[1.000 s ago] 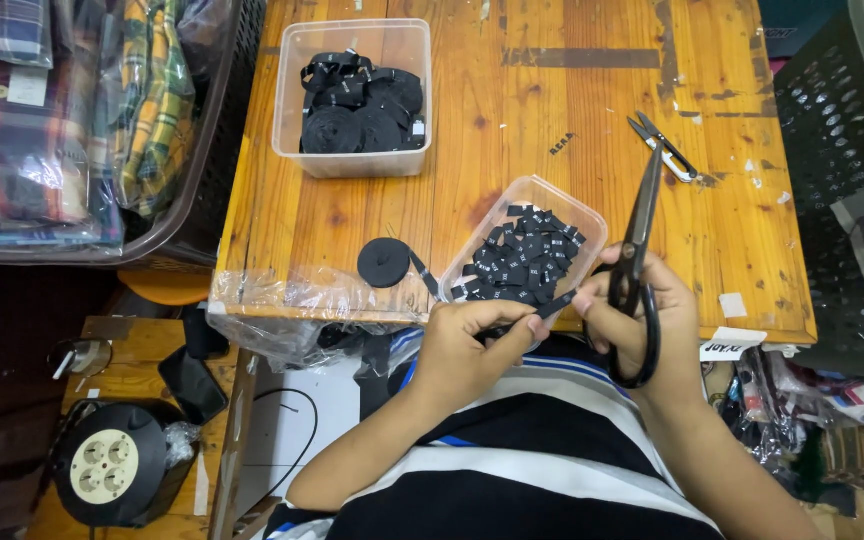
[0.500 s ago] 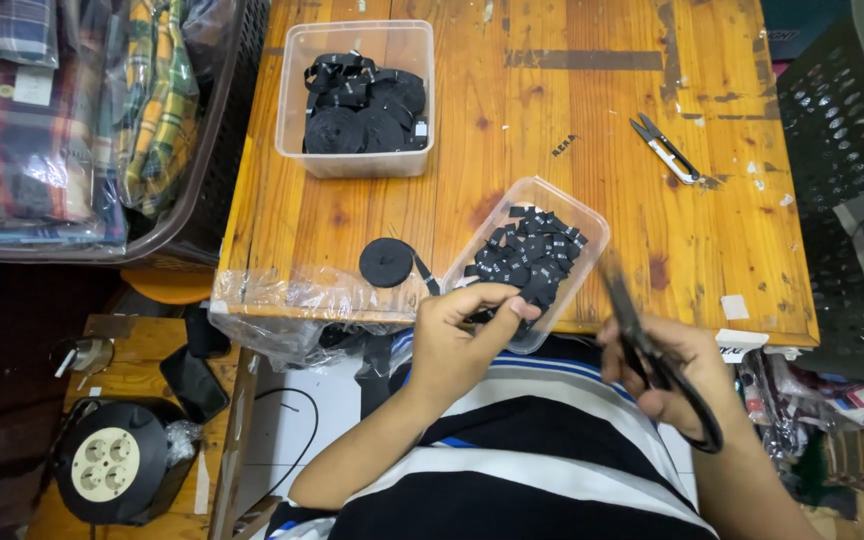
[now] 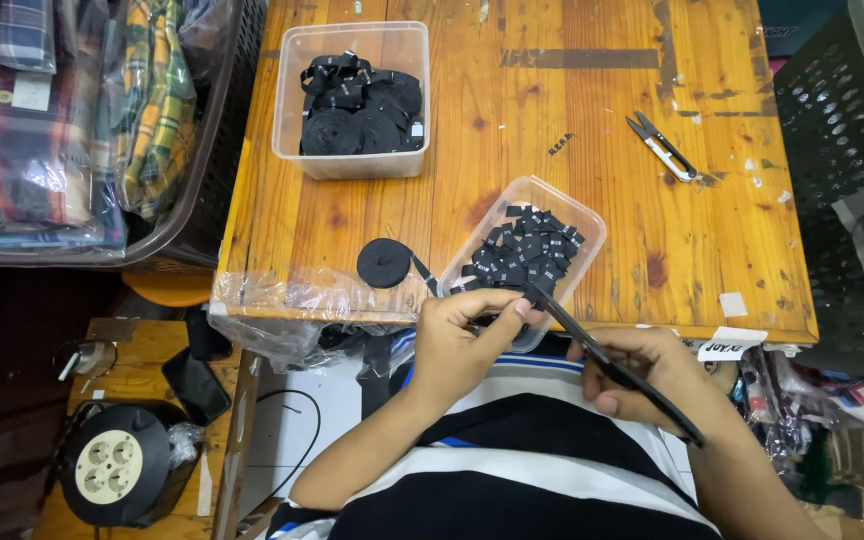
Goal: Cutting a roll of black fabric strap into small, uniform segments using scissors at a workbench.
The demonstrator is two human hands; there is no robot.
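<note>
Counted two clear plastic tubs (image 3: 350, 160) (image 3: 582, 225), two cutting tools: black scissors (image 3: 612, 365) near, small snips (image 3: 662, 147) far right. Saw one loose black ribbon roll (image 3: 384, 263).

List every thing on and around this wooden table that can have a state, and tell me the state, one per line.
Large black-handled scissors: held in right hand, tips at the strip.
Black label strip: pinched in left hand.
Small black tape roll: partly unwound, flat on table.
Near clear plastic tub: open, holding cut black labels.
Far clear plastic tub: open, holding black rolls.
Small thread snips: lying unused.
</note>
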